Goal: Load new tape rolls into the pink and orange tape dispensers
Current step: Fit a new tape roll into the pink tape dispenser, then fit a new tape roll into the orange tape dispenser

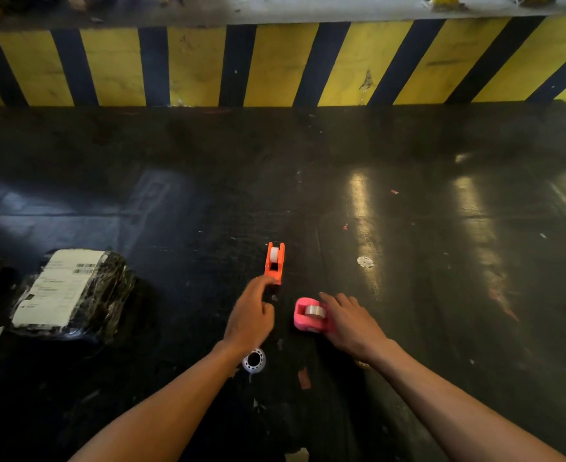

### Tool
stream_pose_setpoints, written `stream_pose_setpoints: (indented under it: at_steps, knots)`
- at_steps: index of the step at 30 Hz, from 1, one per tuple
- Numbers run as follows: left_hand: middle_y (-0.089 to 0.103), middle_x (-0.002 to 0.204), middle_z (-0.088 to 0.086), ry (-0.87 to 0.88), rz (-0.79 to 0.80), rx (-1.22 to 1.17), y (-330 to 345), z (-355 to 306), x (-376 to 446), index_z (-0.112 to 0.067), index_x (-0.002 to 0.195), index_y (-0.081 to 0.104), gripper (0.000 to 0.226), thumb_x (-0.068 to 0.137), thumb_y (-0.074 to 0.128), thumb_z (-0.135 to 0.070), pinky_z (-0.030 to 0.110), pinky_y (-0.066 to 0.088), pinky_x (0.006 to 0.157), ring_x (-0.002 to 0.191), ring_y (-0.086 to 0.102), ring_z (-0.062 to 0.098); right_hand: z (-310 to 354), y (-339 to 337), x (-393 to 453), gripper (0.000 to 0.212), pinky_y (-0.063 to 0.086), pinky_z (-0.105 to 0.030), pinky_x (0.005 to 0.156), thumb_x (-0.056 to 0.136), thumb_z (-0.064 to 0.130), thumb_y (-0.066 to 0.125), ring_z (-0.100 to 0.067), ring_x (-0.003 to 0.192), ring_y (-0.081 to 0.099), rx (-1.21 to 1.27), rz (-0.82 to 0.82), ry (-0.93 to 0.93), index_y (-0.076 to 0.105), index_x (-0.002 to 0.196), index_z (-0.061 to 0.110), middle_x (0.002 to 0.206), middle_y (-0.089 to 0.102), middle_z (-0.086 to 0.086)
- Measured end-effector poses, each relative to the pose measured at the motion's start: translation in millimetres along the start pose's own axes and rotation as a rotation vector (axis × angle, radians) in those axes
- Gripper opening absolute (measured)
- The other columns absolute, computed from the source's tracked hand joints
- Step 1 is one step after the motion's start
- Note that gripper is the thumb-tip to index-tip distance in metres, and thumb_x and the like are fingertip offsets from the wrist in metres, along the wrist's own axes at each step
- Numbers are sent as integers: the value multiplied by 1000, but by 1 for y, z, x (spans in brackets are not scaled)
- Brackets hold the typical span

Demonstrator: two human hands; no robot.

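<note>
An orange tape dispenser (274, 261) stands on the dark floor with a white tape roll in it. My left hand (251, 315) reaches to its near end, fingertips touching the dispenser. A pink tape dispenser (303, 316) with a silvery roll in it sits to the right. My right hand (350, 320) rests against its right side, fingers laid along it. A white empty tape core (254, 360) lies on the floor under my left wrist.
A black-wrapped parcel with a white shipping label (71, 291) lies at the left. A yellow and dark blue striped barrier (275, 65) runs across the back. Small scraps and a round white sticker (365, 261) dot the glossy dark floor.
</note>
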State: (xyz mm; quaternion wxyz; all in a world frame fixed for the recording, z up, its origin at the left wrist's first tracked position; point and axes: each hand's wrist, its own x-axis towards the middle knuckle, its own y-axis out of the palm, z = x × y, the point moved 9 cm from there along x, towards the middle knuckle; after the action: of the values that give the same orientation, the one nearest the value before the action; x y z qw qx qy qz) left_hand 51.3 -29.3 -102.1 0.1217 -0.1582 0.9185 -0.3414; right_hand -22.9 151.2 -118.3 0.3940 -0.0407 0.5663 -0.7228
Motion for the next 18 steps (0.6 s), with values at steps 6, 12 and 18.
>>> stream_pose_setpoints:
  at_steps: [6,12,18]
  knots:
    - [-3,169,12,-288,28,336,-9,73,8,-15,160,5,73,103,47,-35,47,9,127,156,-4,27,-16,-21,23,57,52,-41,83,80,53,67,-30,107,57,177,-177,146,55,122,16,115,56,-7]
    - [-9,168,14,-235,60,472,2,80,13,-13,159,0,72,105,38,-40,47,2,126,155,-9,29,-52,-52,47,67,56,-49,82,65,41,76,-38,102,61,488,-414,483,52,116,4,116,59,-17]
    - [-12,168,13,-232,70,443,2,79,12,-13,160,-1,72,105,38,-39,47,-1,126,155,-12,28,-49,-56,60,70,52,-50,93,69,36,77,-45,113,57,441,-498,587,47,118,-3,124,57,-25]
